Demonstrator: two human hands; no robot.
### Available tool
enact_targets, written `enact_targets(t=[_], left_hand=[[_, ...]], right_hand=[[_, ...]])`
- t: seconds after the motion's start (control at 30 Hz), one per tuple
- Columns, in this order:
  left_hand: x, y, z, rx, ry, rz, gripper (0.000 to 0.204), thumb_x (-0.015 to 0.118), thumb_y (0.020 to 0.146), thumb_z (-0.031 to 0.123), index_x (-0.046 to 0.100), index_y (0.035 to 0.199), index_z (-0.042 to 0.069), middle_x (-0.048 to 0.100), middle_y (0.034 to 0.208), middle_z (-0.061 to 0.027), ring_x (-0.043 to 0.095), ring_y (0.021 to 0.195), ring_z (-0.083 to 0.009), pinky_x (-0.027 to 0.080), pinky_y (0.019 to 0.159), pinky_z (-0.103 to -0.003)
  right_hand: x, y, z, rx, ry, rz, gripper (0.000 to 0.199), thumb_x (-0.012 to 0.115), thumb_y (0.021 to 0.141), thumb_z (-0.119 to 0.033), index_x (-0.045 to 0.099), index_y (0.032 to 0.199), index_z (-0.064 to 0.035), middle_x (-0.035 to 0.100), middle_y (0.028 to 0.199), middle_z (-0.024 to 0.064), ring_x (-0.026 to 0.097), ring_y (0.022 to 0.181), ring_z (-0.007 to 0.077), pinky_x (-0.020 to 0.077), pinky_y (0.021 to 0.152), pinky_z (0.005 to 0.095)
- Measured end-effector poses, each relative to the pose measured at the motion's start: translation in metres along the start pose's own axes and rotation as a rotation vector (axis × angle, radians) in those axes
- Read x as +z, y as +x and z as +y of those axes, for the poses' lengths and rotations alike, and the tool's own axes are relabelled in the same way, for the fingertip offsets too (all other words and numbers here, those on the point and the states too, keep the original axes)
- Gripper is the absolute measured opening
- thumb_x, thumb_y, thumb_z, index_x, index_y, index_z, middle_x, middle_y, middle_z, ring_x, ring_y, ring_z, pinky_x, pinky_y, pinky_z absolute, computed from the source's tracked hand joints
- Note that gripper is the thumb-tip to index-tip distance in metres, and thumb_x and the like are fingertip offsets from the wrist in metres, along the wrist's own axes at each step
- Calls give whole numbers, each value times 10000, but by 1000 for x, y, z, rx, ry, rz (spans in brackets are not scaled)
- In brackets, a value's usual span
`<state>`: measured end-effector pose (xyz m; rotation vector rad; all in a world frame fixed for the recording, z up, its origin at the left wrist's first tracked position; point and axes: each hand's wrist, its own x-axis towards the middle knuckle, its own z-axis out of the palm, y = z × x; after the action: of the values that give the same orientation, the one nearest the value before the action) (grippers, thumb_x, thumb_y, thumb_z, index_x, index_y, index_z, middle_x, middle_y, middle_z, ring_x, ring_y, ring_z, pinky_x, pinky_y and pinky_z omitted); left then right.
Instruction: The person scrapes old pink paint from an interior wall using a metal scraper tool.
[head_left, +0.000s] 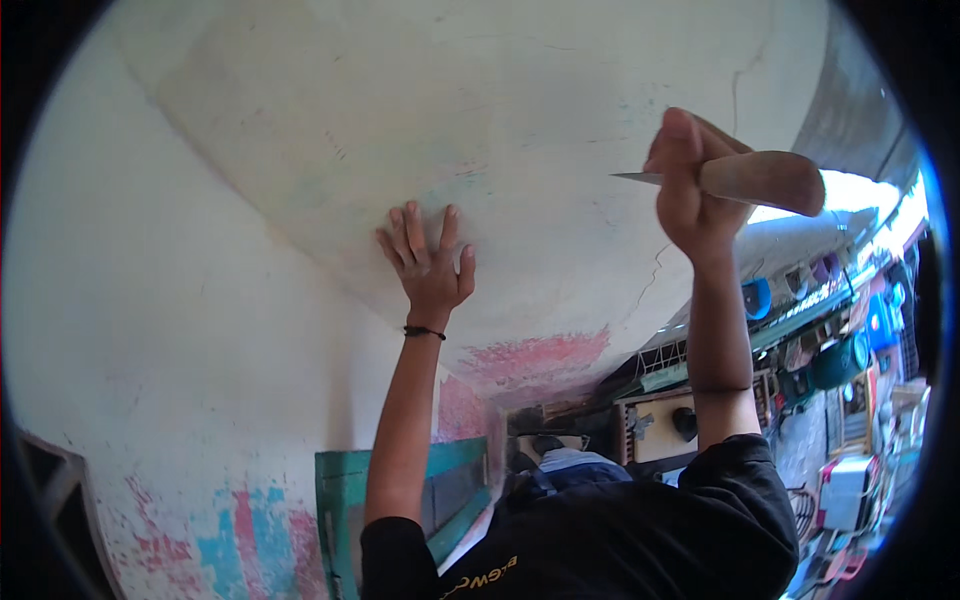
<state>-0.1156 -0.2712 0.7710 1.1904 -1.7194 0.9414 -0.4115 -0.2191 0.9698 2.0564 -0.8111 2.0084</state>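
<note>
My left hand point(430, 255) lies with its fingers spread against the pale wall point(540, 110), a dark band round its wrist. Raised to the right, my right hand point(692, 190) is closed round a wooden-handled scraper point(765, 180). The handle's rounded butt points right, and a thin metal blade sticks out to the left of my fingers, seen almost edge-on. From this angle I cannot tell whether the blade touches the wall. Faint scuffs and blue-green traces mark the wall between my hands, and thin cracks run near my right forearm.
Patches of pink paint point(540, 358) show low on the wall; pink and blue ones point(235, 540) are at lower left. A green-framed panel point(340, 520) stands below my left arm. A light-topped table point(655, 425), a blue container point(757, 298) and household clutter are at the right.
</note>
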Motion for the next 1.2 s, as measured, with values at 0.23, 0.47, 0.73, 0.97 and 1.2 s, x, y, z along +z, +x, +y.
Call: enact_targets(t=[0.23, 0.47, 0.73, 0.97, 1.2], left_hand=[[-3, 45, -24, 115, 18, 90, 455, 427, 994, 419, 574, 1419, 351, 324, 1598, -175, 238, 1517, -387, 106, 1224, -612], [14, 43, -23, 107, 67, 146, 467, 383, 1000, 432, 561, 1428, 377, 373, 1580, -167, 253, 1515, -384, 112, 1235, -583], [12, 41, -22, 141, 72, 133, 477, 386, 995, 427, 549, 1439, 363, 394, 1570, -168, 282, 1495, -405, 144, 1225, -594], [9, 33, -26, 123, 67, 142, 479, 390, 994, 426, 540, 1443, 353, 402, 1562, -171, 283, 1493, -408, 145, 1226, -598], [9, 30, -24, 144, 77, 147, 471, 388, 994, 424, 559, 1425, 335, 399, 1556, -180, 283, 1493, -407, 144, 1228, -596]], right_hand=[[19, -10, 13, -34, -13, -113, 493, 527, 1045, -162, 495, 578, -9, 477, 523, 65, 444, 435, 155, 331, 442, 304], [30, -30, 36, -131, -138, -169, 430, 569, 1004, -120, 441, 600, -48, 452, 573, 82, 440, 463, 270, 333, 453, 377], [24, -33, 39, -297, 34, -41, 442, 555, 985, -16, 410, 568, -45, 431, 538, 77, 465, 419, 233, 313, 407, 365], [18, -29, 50, -277, 0, -62, 460, 533, 991, -39, 430, 543, -54, 457, 507, 69, 491, 409, 216, 335, 403, 308], [26, -35, 65, -142, -95, -206, 429, 552, 959, -36, 415, 553, -42, 410, 518, 76, 445, 409, 252, 320, 415, 367]])
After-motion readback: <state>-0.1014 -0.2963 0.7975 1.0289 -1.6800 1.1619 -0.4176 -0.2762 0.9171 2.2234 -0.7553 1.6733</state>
